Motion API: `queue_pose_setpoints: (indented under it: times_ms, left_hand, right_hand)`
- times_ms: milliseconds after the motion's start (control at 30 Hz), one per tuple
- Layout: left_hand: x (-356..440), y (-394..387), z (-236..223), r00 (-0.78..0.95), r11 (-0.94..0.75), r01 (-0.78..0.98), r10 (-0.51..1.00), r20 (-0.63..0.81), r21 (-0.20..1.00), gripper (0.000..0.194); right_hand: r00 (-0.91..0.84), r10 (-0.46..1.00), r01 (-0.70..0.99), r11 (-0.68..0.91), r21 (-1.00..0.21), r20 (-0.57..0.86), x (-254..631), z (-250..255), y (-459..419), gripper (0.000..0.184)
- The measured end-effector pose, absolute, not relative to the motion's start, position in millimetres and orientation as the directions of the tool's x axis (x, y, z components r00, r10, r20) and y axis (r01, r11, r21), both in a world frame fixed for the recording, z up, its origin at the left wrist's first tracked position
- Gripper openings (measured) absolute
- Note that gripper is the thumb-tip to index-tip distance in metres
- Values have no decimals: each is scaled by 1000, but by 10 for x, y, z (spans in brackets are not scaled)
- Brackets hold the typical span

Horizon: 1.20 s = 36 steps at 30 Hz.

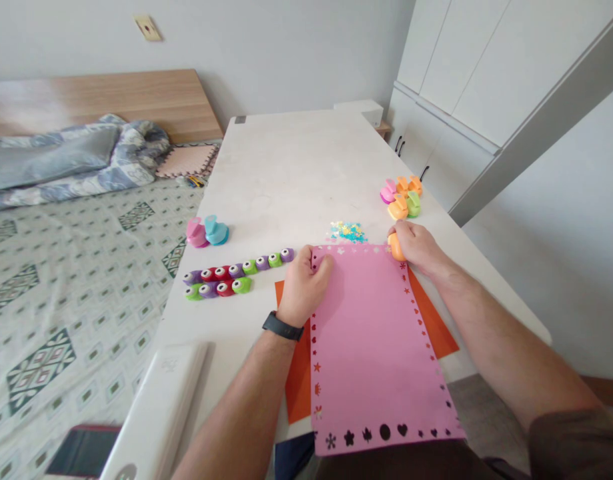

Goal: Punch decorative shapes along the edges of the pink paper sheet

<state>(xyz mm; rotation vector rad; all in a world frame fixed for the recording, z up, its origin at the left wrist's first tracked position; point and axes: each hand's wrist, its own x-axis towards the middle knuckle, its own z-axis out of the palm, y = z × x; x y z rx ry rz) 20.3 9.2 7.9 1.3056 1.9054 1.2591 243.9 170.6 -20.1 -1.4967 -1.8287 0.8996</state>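
Note:
A sheet of pink paper (366, 333) lies in front of me, with small punched shapes along its edges. My left hand (309, 283) grips the sheet near its far left corner, thumb on top. At the far right corner, my right hand (416, 245) is closed around an orange craft punch (396, 248), which sits at the paper's edge. Orange paper (431, 320) shows beneath the pink sheet on both sides. Just beyond the far edge is a small heap of blue, yellow and white paper cutouts (349, 231).
Several colourful craft punches (401, 198) stand at the back right. A pink punch (197, 232) and a blue one (217, 231) are at the left edge. Two rows of small punches (231, 272) lie left of the paper. A long white box (159, 407) occupies the near left.

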Motion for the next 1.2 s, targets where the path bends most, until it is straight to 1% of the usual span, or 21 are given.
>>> queue_pose_setpoints:
  times_ms: [233,467,700,833,967,1067,1200]
  left_hand:
    - [209,89,81,-408,115,436,909,82,893,17]
    - [214,79,78,-387,109,415,920,67,903,18]
    - [219,71,94,-381,111,429,922,69,897,16]
    - [217,65,96,-382,107,433,921,75,895,17]
    - [214,68,92,-390,116,441,918,74,890,18]
    - [213,69,85,-388,111,440,919,77,891,19]
    - [209,68,74,-381,108,435,922,74,894,18]
  right_hand:
    - [-160,987,535,97,-839,12,2438,-281,1740,40]
    - [-136,991,593,81,-801,0,2445,-288,1755,39]
    - [-146,989,628,100,-772,10,2440,-262,1750,38]
    - [-147,989,652,116,-749,25,2442,-247,1753,40]
    - [-147,988,666,132,-734,45,2437,-231,1751,38]
    - [-127,988,677,150,-720,86,2430,-232,1750,35]
    - [-114,989,638,142,-757,89,2423,-243,1748,33]
